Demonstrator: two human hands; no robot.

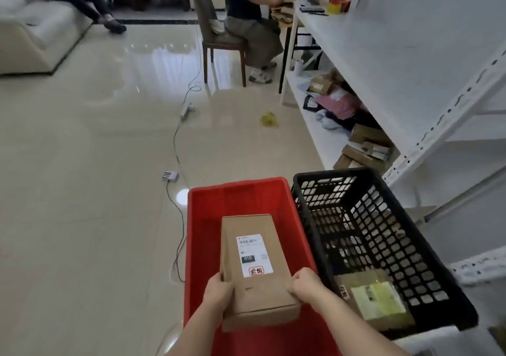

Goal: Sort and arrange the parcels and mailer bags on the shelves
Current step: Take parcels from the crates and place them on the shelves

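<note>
**Two hands, one box: a parcel held over the red bin**

White shelves (pixel 410 62) stand to the right of the grip, their lower tier already carrying a loose heap of parcels and mailer bags (pixel 353 125). Directly beneath the grip sits a red bin (pixel 241 199); just right of it, touching, a black crate (pixel 383 235) holds one more parcel (pixel 375 301). The box (pixel 254 268), label up and long end pointing away, is held above the bin at its near end. The left hand (pixel 217 292) wraps the near-left corner, fingers curled under; the right hand (pixel 305 283) clutches the near-right edge, fingers closed tight on it. Since both holds sit at one end, the far end is likely to droop. Sliding one hand farther along before swinging right to the shelves would probably steady it, and keeping the label in view should ease the sorting.
</note>
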